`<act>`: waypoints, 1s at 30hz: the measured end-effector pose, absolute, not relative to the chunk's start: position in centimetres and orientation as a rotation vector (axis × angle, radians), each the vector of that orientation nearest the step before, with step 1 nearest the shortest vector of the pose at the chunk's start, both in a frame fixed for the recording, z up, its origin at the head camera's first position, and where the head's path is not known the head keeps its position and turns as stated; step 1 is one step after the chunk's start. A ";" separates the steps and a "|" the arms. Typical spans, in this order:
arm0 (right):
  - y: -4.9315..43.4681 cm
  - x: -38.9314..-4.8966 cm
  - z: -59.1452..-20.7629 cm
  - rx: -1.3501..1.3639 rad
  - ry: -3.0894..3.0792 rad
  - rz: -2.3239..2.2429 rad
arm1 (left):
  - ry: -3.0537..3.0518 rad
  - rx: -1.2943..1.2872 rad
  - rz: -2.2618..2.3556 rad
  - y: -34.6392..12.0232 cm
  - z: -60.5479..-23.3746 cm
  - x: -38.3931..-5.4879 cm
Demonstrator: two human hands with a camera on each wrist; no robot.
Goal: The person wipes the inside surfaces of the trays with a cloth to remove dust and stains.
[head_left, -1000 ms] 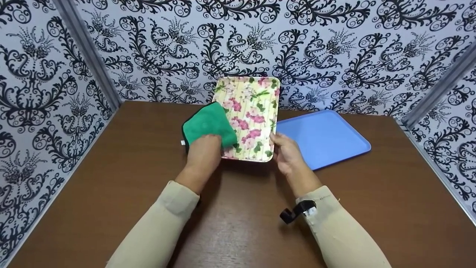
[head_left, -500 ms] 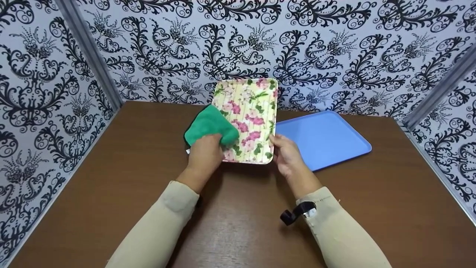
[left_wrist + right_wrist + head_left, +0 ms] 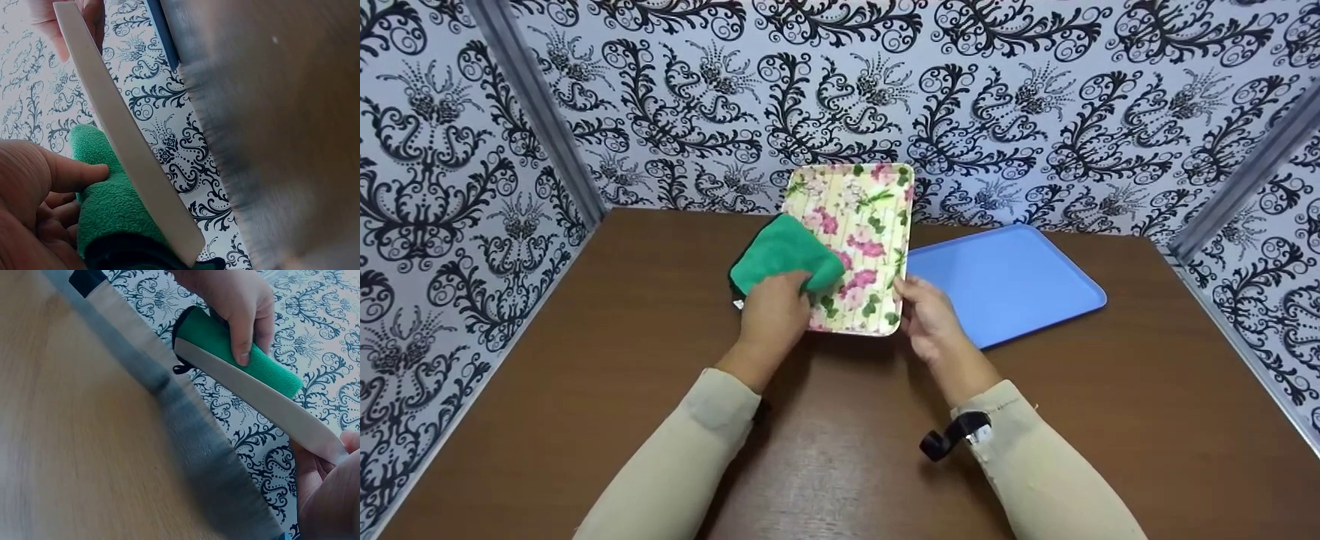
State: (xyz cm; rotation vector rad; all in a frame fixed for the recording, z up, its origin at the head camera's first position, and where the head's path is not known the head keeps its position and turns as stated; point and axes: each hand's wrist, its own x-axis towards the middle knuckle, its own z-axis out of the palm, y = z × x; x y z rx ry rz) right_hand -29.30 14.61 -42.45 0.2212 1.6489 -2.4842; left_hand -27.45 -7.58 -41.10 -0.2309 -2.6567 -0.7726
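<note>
In the head view a flowered tray (image 3: 864,247) in cream, pink and green is tilted up above the table, its patterned face towards me. My right hand (image 3: 931,319) grips its lower right edge, thumb on the face and fingers behind. A folded green cloth (image 3: 784,251) with a dark edge covers the tray's lower left part. My left hand (image 3: 775,311) holds this cloth against the face. In the left wrist view, the left thumb (image 3: 81,173) presses into the cloth beside the tray's pale rim (image 3: 126,143). From the right wrist, the left fingers are partly hidden behind the cloth (image 3: 270,371).
A plain blue tray (image 3: 1020,281) lies on the brown table (image 3: 840,450), right of the flowered one and partly behind it and my right hand. Patterned white and black walls (image 3: 840,75) close off the back and sides. A black strap (image 3: 956,435) is around the right sleeve.
The flowered tray and right hand have shifted slightly left and down. The cloth has moved a little to the right across the tray's face, and its upper corner sits lower.
</note>
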 end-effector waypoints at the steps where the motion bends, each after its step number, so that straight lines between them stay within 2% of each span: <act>1: 14.5 -29.3 -42.5 0.209 1.646 -2.480 | -2.653 -0.236 -0.768 -7.5 -41.1 -27.4; 12: 13.8 -28.8 -42.5 0.175 1.637 -2.459 | -2.688 -0.294 -0.746 -5.9 -40.7 -26.2; 30: 13.5 -28.7 -42.6 0.190 1.646 -2.428 | -2.507 -0.593 -0.692 -4.7 -41.5 -25.6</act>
